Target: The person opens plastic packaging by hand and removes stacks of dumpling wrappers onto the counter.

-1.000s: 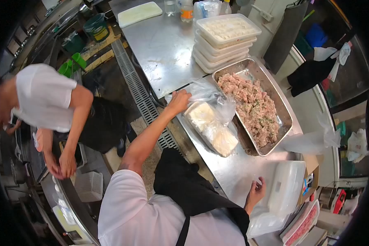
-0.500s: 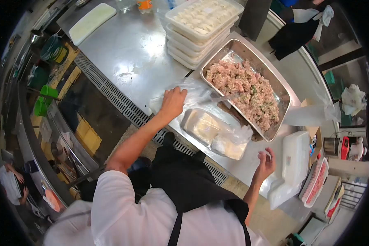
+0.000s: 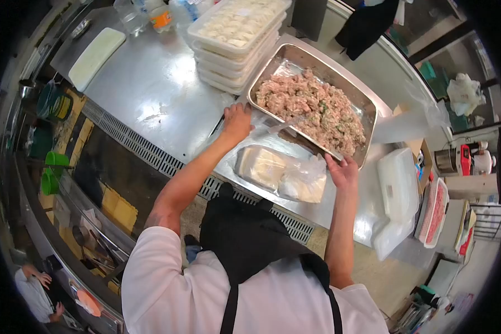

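Observation:
A deep metal tray (image 3: 367,146) of minced meat (image 3: 312,108) flecked with green stands on the steel table, a flat blade-like utensil (image 3: 286,123) lying across its near rim. My left hand (image 3: 238,122) is beside the tray's left corner, fingers curled down; what they hold, if anything, is hidden. At the tray's near right corner, my right hand (image 3: 344,172) has its fingers closed at the rim. Between my hands and my body lie two plastic-wrapped packs of pale, flat dough wrappers (image 3: 261,166), side by side.
Stacked lidded boxes of dumplings (image 3: 236,25) stand behind the tray. A white cutting board (image 3: 97,58) and bottles (image 3: 160,19) are further left. White plastic containers (image 3: 398,183) and a basket of red-pink contents (image 3: 431,214) sit right. Another person (image 3: 36,295) is at far left.
My right hand has moved up from the table edge to the tray rim. My left hand has moved to the tray's left corner, and the clear plastic under it is mostly out of sight.

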The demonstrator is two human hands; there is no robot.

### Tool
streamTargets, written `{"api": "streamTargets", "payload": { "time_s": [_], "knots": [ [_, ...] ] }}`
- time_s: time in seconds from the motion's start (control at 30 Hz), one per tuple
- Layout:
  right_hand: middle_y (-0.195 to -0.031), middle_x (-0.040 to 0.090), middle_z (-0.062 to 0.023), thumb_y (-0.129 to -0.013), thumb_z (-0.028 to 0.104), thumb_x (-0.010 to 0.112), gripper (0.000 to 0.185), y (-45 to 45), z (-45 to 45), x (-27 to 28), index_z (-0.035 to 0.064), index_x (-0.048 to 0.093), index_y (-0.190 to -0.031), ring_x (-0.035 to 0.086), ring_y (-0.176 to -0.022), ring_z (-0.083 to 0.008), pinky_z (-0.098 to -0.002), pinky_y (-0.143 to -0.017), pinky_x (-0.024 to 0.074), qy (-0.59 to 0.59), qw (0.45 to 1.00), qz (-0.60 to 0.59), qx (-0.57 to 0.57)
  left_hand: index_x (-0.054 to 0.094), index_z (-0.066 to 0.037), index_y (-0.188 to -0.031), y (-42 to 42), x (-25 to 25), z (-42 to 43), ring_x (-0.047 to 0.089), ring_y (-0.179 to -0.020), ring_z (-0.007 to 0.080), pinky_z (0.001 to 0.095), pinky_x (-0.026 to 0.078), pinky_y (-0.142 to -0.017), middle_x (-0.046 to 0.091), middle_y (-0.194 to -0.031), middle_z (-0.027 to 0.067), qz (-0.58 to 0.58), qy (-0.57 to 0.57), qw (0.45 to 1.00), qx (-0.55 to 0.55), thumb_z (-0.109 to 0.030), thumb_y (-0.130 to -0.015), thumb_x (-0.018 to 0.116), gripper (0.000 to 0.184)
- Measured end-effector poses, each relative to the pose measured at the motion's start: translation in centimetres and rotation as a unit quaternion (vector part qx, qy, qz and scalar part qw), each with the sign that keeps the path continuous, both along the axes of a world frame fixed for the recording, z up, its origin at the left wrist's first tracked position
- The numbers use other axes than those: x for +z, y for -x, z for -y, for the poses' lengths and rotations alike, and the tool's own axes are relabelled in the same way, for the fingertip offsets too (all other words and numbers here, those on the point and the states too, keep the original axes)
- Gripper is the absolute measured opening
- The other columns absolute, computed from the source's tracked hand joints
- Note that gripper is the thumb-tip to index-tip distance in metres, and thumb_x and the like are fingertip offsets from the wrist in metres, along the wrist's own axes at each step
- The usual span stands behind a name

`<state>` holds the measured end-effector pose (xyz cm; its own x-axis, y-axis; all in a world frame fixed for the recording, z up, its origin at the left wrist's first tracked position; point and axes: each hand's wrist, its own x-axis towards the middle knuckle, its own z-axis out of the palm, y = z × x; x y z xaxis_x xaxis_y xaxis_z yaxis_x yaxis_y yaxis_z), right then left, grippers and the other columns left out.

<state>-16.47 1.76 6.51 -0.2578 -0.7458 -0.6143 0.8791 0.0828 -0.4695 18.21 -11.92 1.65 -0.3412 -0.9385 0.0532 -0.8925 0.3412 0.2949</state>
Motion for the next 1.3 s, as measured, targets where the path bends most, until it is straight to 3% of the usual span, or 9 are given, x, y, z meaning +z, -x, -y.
{"api": "streamTargets", "payload": {
  "time_s": [0.2,0.43,0.7,0.87,1.0,1.17,1.2,1.23,1.3],
  "knots": [
    [-0.12,0.052,-0.027,-0.103,0.017,0.041,0.033,-0.8,1.2,-4.0,-0.0084,0.042,-0.124,0.056,-0.112,-0.0414,-0.0547,-0.096,0.053,-0.008,0.999,0.032,-0.04,0.063,0.0,-0.101,0.1,-1.8,0.2,0.058,-0.101,0.035,0.0488,0.043,-0.085,0.064,-0.101,0.0213,0.044,0.027,0.998,-0.021,-0.009,-0.082,0.057,0.021],
    [-0.11,0.057,-0.0258,-0.104,0.012,0.036,0.022,-0.2,2.0,-6.0,-0.0036,0.046,-0.116,0.062,-0.098,-0.0402,-0.0563,-0.091,0.0559,-0.028,0.997,-0.007,-0.065,0.063,0.0,-0.091,-1.8,-0.4,-0.2,0.062,-0.092,0.0398,0.0528,0.046,-0.083,0.067,-0.091,0.0195,-0.002,0.064,0.998,-0.024,-0.003,-0.077,0.053,0.018],
    [-0.102,0.058,-0.0256,-0.102,0.01,0.04,0.02,-0.3,1.6,-6.2,-0.0083,0.044,-0.11,0.063,-0.096,-0.0419,-0.0556,-0.09,0.0566,-0.018,0.997,-0.024,-0.074,0.06,-0.001,-0.092,-9.3,6.2,-2.4,0.063,-0.091,0.0429,0.0509,0.049,-0.08,0.065,-0.09,0.0271,0.075,-0.092,0.992,0.044,-0.007,-0.083,0.055,0.012],
    [-0.112,0.059,-0.0221,-0.101,0.022,0.048,0.034,0.9,-2.8,-1.8,-0.0087,0.048,-0.115,0.063,-0.1,-0.0349,-0.0435,-0.096,0.0542,-0.009,0.986,-0.097,0.133,0.061,-0.001,-0.096,-16.0,7.4,-4.3,0.061,-0.095,0.0443,0.0503,0.048,-0.082,0.066,-0.095,0.0258,0.033,-0.105,0.989,0.096,-0.013,-0.085,0.058,0.017],
    [-0.099,0.066,-0.0109,-0.097,0.029,0.056,0.029,-1.3,-8.2,6.7,0.0019,0.064,-0.101,0.064,-0.096,-0.0226,-0.0312,-0.08,0.0525,-0.02,0.885,-0.442,0.143,0.062,0.0,-0.104,-19.3,9.8,-8.4,0.059,-0.102,0.0447,0.0477,0.046,-0.087,0.065,-0.103,0.0267,-0.054,-0.13,0.975,0.174,-0.019,-0.088,0.058,0.025],
    [-0.102,0.069,-0.0153,-0.093,0.047,0.057,0.053,-10.4,-9.7,14.3,-0.0035,0.072,-0.096,0.065,-0.098,-0.025,-0.0319,-0.085,0.0511,0.327,0.73,-0.337,0.496,0.06,0.004,-0.105,-20.4,9.2,-14.3,0.064,-0.081,0.027,0.0395,0.049,-0.076,0.067,-0.087,0.0152,-0.329,-0.161,0.896,0.251,-0.017,-0.091,0.056,0.025],
    [-0.115,0.066,-0.0164,-0.094,0.029,0.061,0.035,-13.9,-8.5,14.6,-0.0016,0.069,-0.109,0.063,-0.104,-0.0222,-0.0334,-0.087,0.052,0.375,0.696,-0.27,0.55,0.062,0.002,-0.097,-19.4,9.6,-15.4,0.059,-0.069,0.0172,0.0342,0.048,-0.065,0.062,-0.076,0.0055,-0.404,-0.156,0.866,0.25,-0.017,-0.093,0.057,0.02],
    [-0.121,0.064,-0.016,-0.095,0.036,0.06,0.044,-17.5,-7.9,13.8,-0.0035,0.067,-0.114,0.061,-0.111,-0.0249,-0.035,-0.096,0.0479,0.34,0.679,-0.259,0.597,0.062,0.002,-0.097,-18.8,10.0,-16.4,0.059,-0.069,0.0172,0.0342,0.048,-0.065,0.062,-0.076,0.0055,-0.405,-0.16,0.866,0.246,-0.017,-0.093,0.057,0.02],
    [-0.131,0.059,-0.0147,-0.093,0.026,0.065,0.051,-23.9,-5.6,9.2,-0.0013,0.053,-0.134,0.054,-0.123,-0.0217,-0.0362,-0.102,0.0433,0.318,0.633,-0.243,0.662,0.061,-0.003,-0.091,-18.0,10.6,-18.4,0.055,-0.061,0.0143,0.0303,0.045,-0.058,0.058,-0.07,0.0012,-0.565,-0.252,0.746,0.248,-0.017,-0.094,0.058,0.015]
  ]
}}
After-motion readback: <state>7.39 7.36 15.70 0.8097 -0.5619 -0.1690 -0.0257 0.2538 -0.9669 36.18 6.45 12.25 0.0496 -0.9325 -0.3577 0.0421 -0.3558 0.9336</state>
